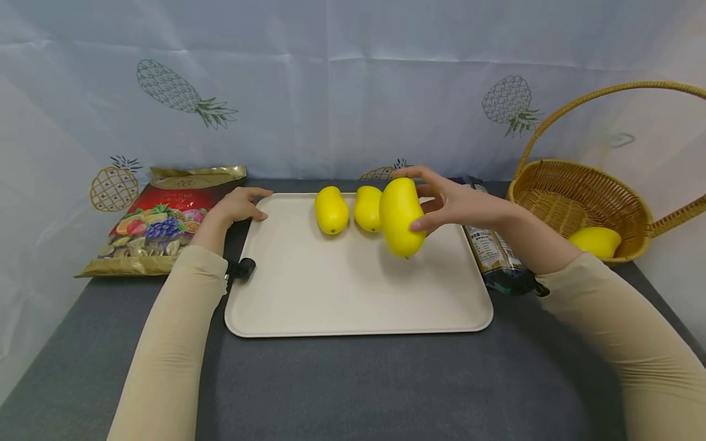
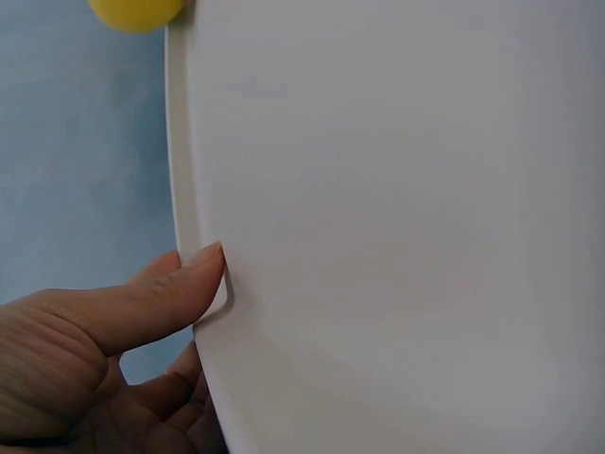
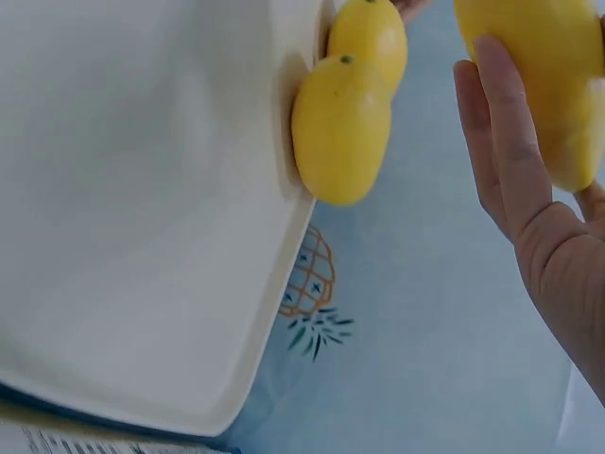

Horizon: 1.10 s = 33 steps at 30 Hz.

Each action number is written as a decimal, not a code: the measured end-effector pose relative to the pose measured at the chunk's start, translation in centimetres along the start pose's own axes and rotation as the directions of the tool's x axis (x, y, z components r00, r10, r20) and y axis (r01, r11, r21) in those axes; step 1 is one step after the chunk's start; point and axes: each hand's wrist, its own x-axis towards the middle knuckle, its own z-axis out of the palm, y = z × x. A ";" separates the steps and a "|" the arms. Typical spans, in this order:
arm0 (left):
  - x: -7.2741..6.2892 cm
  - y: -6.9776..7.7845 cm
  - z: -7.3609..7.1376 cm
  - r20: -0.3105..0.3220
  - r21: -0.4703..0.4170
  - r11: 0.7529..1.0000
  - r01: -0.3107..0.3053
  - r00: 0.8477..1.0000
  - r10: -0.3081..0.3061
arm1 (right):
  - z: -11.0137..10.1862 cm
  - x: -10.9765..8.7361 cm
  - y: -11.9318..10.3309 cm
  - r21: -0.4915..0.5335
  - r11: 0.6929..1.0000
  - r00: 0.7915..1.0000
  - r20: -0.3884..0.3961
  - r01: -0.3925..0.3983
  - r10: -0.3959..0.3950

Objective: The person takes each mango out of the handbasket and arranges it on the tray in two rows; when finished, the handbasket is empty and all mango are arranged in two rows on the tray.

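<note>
My right hand (image 1: 449, 199) holds a yellow mango (image 1: 401, 217) above the right part of a cream tray (image 1: 353, 288), thumb on its near side and fingers behind. The same mango (image 3: 539, 76) shows at the upper right of the right wrist view. Two more mangoes, one on the left (image 1: 331, 210) and one in the middle (image 1: 368, 208), lie side by side along the tray's far edge. At the far left corner my left hand (image 1: 239, 205) grips the tray's rim. In the left wrist view its thumb (image 2: 175, 293) lies over the rim, with the other fingers partly hidden outside and below.
A wicker basket (image 1: 529, 184) with a tall handle stands at the right, another mango (image 1: 595, 242) inside. A red and gold candy bag (image 1: 160, 226) lies left of the tray. Partly behind my right arm lies a dark packet (image 1: 499, 254). A pineapple-print cloth (image 1: 331, 92) hangs behind.
</note>
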 end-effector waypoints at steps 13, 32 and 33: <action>0.0 0.1 0.0 -0.006 0.001 1.000 -0.003 1.000 0.003 | 3.3 2.4 0.0 0.071 0.997 1.000 0.025 0.000 -0.002; 0.2 -0.2 0.1 -0.015 0.004 1.000 -0.007 1.000 0.007 | 7.5 5.3 0.4 0.146 0.988 0.994 0.096 -0.058 0.044; 0.2 -0.2 0.1 -0.016 0.004 1.000 -0.008 1.000 0.009 | 7.8 5.4 0.4 0.151 0.986 0.993 0.102 -0.067 0.052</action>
